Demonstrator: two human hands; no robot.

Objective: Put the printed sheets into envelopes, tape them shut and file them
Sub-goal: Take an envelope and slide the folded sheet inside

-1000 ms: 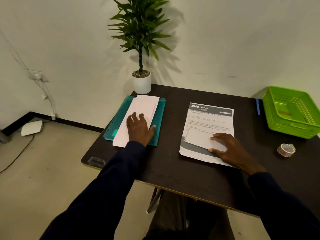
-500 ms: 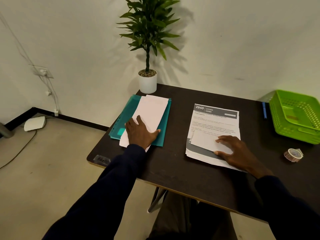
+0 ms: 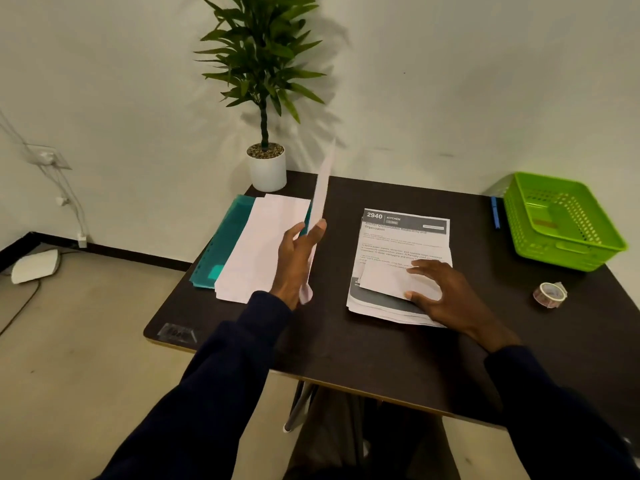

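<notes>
Pale paper envelope [image 3: 322,192] pinched edge-on in left hand [image 3: 298,261], seemingly blurred

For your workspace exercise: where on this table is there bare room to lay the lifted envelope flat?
Bare strip: between the envelope pile and printed sheets. Wider room: near edge of the table. Also between sheets and tape roll. Crowded: far corners, by plant pot and green basket.

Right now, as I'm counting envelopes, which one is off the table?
The envelope held edge-up in the left hand; the other envelopes lie flat on the teal folder.
</notes>
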